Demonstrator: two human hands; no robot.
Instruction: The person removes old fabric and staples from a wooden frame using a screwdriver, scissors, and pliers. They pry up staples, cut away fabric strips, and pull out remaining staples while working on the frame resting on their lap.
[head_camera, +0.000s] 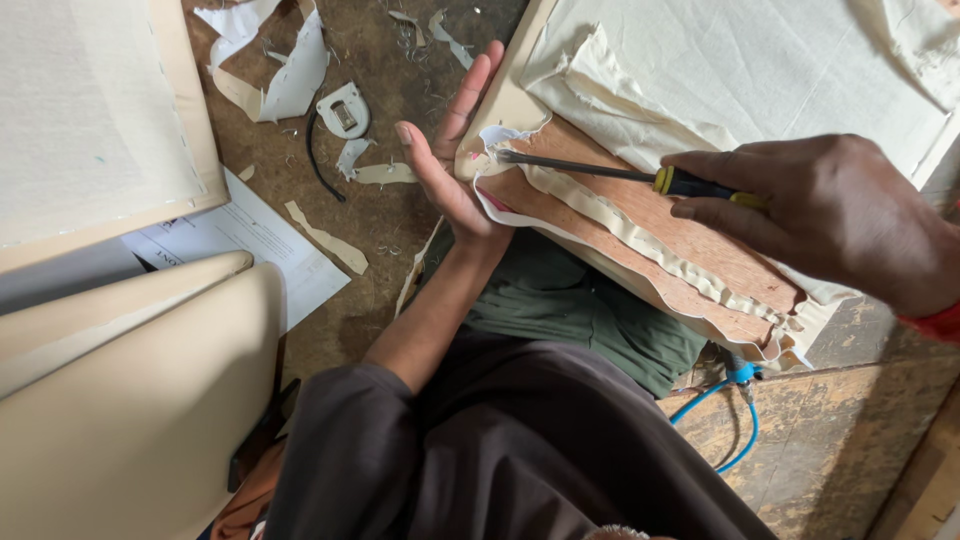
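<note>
Prying at the corner of a cloth-covered wooden panel (640, 215) with a screwdriver (590, 170), its yellow-and-black handle gripped tight in the right hand (830, 215), fingers curled fully around it and the metal tip digging under the torn cream fabric (640, 235) at the panel's near corner. Bracing that same corner with the left hand (450, 165), palm open and flat against the panel edge, fingers stretched wide and holding nothing, thumb sitting just beside the tool tip. Resting the panel across the lap, tilted, with 1 edge over the green cloth (580, 305) below. Risking a slip here: the tip pointing almost straight at the left palm, so a sudden give in the fabric or a staple, judging by the angle, likely driving the shaft into the thumb or palm. Risking also a gouge in the bare wood if the tip bites too steeply, and a ragged tear in the fabric strip rather than a clean lift. Sitting unclamped, the panel possibly sliding off the lap under a hard push. Lying scattered on the brown floor (380, 60): white scraps (290, 80) and small loose staples (405, 40), underfoot hazards; trailing near the right side, a blue hose (735, 425).
</note>
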